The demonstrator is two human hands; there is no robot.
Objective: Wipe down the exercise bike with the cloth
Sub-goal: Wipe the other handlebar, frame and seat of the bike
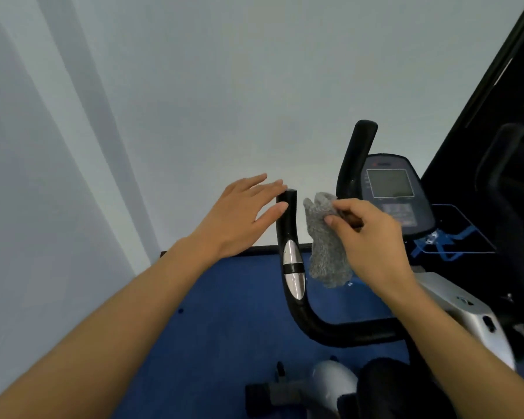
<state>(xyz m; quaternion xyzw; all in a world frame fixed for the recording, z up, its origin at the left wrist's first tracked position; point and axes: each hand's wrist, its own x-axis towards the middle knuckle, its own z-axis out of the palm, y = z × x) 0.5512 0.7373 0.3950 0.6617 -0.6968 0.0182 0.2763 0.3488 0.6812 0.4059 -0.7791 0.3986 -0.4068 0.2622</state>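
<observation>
1. The right hand (372, 237) pinched the gray cloth (327, 243) between thumb and fingers – it hung loose just right of the near handlebar (288, 225), likely ready to wrap the grip.
2. The left hand (239, 216) was open, fingers spread, fingertips at the handlebar's top end – probably to steady it.
3. The bike's console (390, 189) sat beyond the cloth; whether it had been wiped couldn't be told.
</observation>
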